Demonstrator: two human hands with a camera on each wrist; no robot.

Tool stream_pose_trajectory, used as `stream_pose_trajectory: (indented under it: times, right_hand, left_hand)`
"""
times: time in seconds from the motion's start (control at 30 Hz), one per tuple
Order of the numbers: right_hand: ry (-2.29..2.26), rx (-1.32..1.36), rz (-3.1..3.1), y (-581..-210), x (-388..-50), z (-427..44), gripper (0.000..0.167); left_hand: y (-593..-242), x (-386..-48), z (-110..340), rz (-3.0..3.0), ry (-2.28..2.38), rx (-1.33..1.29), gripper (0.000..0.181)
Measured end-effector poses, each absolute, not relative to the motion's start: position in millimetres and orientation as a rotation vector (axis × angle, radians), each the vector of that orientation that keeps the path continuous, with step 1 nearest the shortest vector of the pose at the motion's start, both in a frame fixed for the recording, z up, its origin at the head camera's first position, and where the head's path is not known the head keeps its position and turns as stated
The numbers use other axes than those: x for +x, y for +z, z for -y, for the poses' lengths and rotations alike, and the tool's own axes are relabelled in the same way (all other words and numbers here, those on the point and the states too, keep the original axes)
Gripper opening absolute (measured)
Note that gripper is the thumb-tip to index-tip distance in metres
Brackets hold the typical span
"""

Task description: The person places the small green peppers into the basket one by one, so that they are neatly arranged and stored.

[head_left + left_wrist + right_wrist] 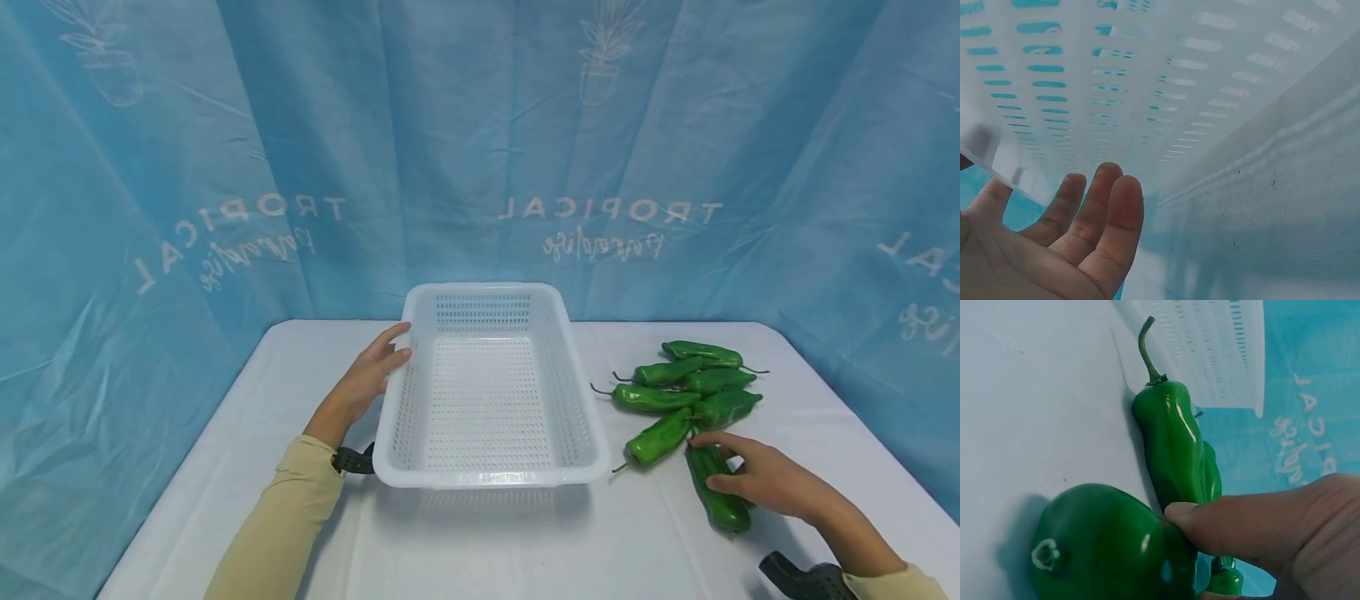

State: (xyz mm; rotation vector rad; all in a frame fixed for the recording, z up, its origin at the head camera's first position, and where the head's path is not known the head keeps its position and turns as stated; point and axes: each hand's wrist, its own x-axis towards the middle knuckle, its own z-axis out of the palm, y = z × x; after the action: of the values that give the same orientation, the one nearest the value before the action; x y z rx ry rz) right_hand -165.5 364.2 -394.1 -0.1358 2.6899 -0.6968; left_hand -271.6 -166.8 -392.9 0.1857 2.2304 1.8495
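Note:
A white plastic basket [487, 477], its floor bare, is tilted at the middle of the table. My left hand [365, 381] holds its left rim; in the left wrist view the fingers of that hand [1060, 244] lie against the perforated side [1166, 37]. At the right, my right hand [772, 477] grips the nearest green pepper [723, 508] between thumb and fingers. In the right wrist view the thumb of my right hand [1254, 525] presses on this pepper [1097, 537], and another pepper [1169, 437] lies beside it.
Several more green peppers [656, 398] lie in a loose group on the right of the white table [480, 558], beyond my right hand. A blue printed curtain [465, 167] hangs behind the table and along both sides.

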Motion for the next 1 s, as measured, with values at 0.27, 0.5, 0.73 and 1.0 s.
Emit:
stream_pose_trajectory:
  times: [0.27, 0.5, 0.73, 1.0]
  right_hand:
    - [-0.633, -0.178, -2.737, -394, -170, -355, 0.057]
    - [-0.628, -0.161, -2.731, -391, -176, -351, 0.059]
    - [-0.644, -0.138, -2.719, -390, -177, -351, 0.06]
    - [-0.629, -0.062, -2.688, -395, -169, -355, 0.062]
  left_hand:
    - [-393, -271, 172, -2.246, 1.866, 0.173, 0.064]
    - [-390, -268, 176, -2.247, 1.893, 0.172, 0.066]
    - [-390, -269, 175, -2.237, 1.918, 0.178, 0.064]
    - [-397, -274, 168, -2.198, 1.898, 0.207, 0.065]
